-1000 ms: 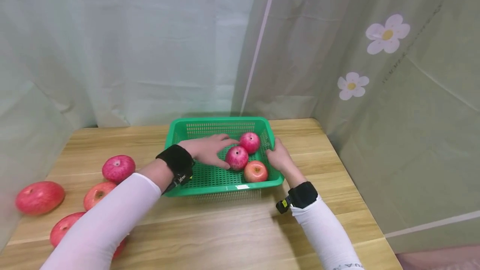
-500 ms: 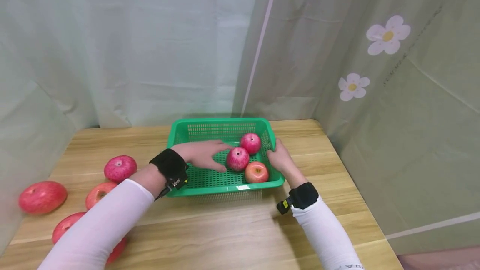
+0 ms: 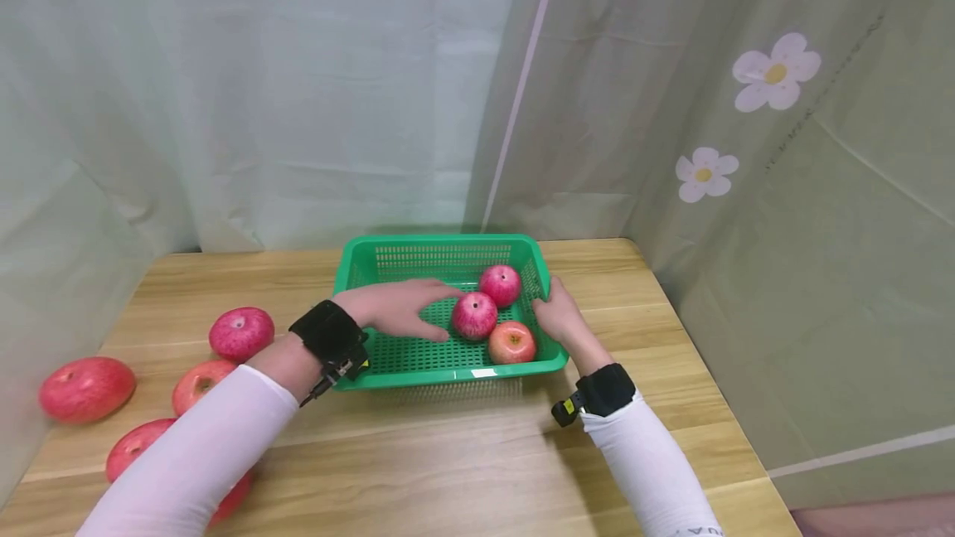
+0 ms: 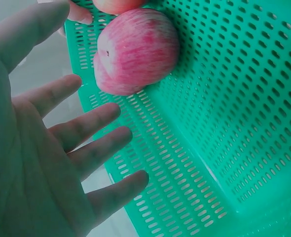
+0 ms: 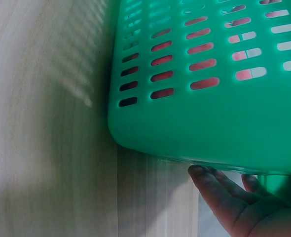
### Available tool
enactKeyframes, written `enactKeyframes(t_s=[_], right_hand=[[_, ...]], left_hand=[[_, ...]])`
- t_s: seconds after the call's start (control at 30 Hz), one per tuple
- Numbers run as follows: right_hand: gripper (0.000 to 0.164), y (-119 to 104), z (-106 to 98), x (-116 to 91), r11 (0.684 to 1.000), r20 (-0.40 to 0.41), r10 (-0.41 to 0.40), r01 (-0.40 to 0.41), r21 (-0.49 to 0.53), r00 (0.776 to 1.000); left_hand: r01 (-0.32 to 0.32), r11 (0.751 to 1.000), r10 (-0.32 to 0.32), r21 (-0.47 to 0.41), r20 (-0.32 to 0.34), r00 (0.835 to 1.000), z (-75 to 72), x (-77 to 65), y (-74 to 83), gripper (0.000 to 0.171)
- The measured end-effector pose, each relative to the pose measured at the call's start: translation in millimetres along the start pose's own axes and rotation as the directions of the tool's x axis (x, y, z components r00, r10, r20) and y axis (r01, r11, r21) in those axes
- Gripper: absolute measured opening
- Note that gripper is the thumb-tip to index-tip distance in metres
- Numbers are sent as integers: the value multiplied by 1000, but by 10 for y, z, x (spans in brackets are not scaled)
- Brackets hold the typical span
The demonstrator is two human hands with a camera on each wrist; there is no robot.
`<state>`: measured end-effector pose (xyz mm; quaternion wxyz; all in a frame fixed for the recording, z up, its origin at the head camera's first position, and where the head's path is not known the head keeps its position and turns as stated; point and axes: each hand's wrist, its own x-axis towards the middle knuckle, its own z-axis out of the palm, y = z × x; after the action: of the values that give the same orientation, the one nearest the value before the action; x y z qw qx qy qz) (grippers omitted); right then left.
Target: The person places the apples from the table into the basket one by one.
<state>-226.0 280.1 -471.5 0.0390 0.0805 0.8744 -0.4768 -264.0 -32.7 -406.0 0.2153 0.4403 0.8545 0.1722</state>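
A green plastic basket [image 3: 440,375] stands on the table with three apples at its right side. One red apple [image 3: 474,316] lies nearest my left hand [image 3: 399,307], with another red apple [image 3: 500,285] behind it and a paler apple [image 3: 511,343] in front. My left hand hovers over the basket, fingers spread and nothing held; the left wrist view shows a gap between its fingertips [image 4: 118,111] and the apple [image 4: 138,49]. At the basket's right rim, my right hand [image 3: 559,313] grips the edge with its thumb on the inner side. The right wrist view shows its fingers [image 5: 214,192] against the basket's outside.
Several more apples lie on the wooden table [image 3: 448,471] at the left, among them a red apple [image 3: 241,334] and a large apple [image 3: 87,389]. My left sleeve [image 3: 194,454] covers part of that group. A curtain [image 3: 336,106] hangs behind the table.
My left hand has drawn back leftward from the middle apple, its fingers spreading away from it. The right hand stays on the basket's rim, and the apples in the basket keep their places.
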Motion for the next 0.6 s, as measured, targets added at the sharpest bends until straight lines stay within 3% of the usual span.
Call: enactKeyframes(t_s=[0.33, 0.6], right_hand=[[49, -2, -15, -1, 999, -20, -5, 5, -41, 1000], [48, -1, -24, -8, 999, -25, -9, 8, -40, 1000]], left_hand=[[37, 999, -37, 23, -21, 999, -26, -156, -26, 76], [19, 997, -17, 68, -35, 999, 10, -302, -32, 72]])
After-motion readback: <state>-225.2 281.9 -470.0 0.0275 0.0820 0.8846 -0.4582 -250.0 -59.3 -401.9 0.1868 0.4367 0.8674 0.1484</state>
